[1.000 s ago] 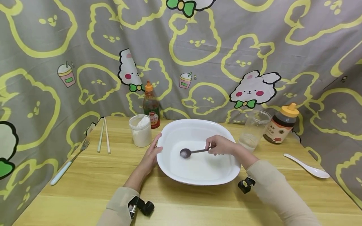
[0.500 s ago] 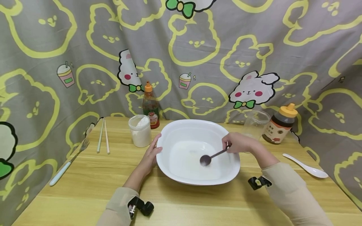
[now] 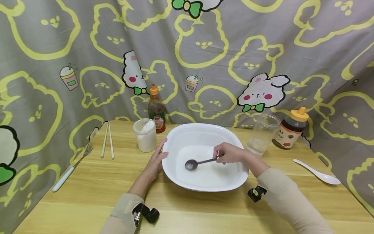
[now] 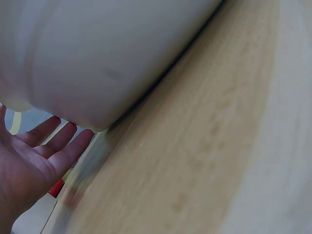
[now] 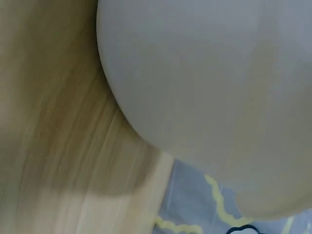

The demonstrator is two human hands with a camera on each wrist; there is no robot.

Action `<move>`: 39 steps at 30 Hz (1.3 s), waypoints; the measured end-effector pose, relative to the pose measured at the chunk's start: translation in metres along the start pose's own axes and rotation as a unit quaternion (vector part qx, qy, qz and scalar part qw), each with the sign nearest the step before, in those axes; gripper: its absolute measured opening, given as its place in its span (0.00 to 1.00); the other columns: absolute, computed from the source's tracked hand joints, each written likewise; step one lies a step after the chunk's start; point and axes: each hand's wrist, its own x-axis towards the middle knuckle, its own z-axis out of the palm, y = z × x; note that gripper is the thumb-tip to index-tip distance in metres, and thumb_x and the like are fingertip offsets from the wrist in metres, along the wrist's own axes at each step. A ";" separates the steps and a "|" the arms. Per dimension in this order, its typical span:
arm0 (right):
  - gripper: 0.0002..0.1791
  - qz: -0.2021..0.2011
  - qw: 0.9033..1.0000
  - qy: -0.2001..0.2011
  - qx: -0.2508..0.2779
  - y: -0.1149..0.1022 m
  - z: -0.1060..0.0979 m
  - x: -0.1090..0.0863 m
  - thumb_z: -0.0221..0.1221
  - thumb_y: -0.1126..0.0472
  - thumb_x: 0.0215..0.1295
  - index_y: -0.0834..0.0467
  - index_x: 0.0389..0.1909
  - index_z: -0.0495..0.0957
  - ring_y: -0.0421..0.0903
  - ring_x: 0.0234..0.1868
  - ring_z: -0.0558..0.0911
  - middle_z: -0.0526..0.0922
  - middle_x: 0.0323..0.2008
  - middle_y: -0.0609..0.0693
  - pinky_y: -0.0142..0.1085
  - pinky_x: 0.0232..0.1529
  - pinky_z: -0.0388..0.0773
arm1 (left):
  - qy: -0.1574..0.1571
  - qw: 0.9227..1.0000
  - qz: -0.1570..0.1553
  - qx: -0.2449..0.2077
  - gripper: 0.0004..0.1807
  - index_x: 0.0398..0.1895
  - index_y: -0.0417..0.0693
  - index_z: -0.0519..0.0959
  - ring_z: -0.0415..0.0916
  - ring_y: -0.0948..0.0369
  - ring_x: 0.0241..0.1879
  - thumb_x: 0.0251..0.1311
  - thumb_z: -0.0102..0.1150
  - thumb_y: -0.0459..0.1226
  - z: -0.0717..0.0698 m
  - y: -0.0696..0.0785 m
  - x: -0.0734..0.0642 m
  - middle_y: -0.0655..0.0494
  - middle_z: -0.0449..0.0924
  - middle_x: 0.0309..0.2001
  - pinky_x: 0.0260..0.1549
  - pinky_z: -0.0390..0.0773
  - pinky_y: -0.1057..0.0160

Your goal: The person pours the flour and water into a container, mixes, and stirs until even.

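A white oval basin stands on the table, with thin whitish liquid in its bottom. My right hand reaches over its right side and pinches the handle of a dark spoon. The spoon's bowl sits low in the basin, in or just over the liquid. At the left rim rests my left hand, its thumb at the edge. In the left wrist view the left hand's fingers are spread and nearly straight, tips against the basin's outer wall. The right wrist view shows the basin's outside, and the right hand is hidden there.
Behind the basin stand a jar of white powder, a red sauce bottle, a clear cup and a dark sauce bottle. Chopsticks and a fork lie left; a white spoon lies right.
My right hand swung the dark spoon to the basin's right side, then back left to near where it was a second ago. The left hand and the basin hold still.
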 end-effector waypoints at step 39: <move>0.09 0.031 0.994 -0.060 -0.086 -0.015 -0.035 -0.040 0.51 0.77 0.40 0.60 0.18 0.75 0.38 0.15 0.67 0.70 0.14 0.45 0.29 0.15 0.63 | 0.003 1.000 -0.010 0.001 0.30 0.64 0.63 0.50 0.61 0.42 0.51 0.58 0.41 0.38 0.000 0.002 0.001 0.53 0.47 0.64 0.39 0.71 0.49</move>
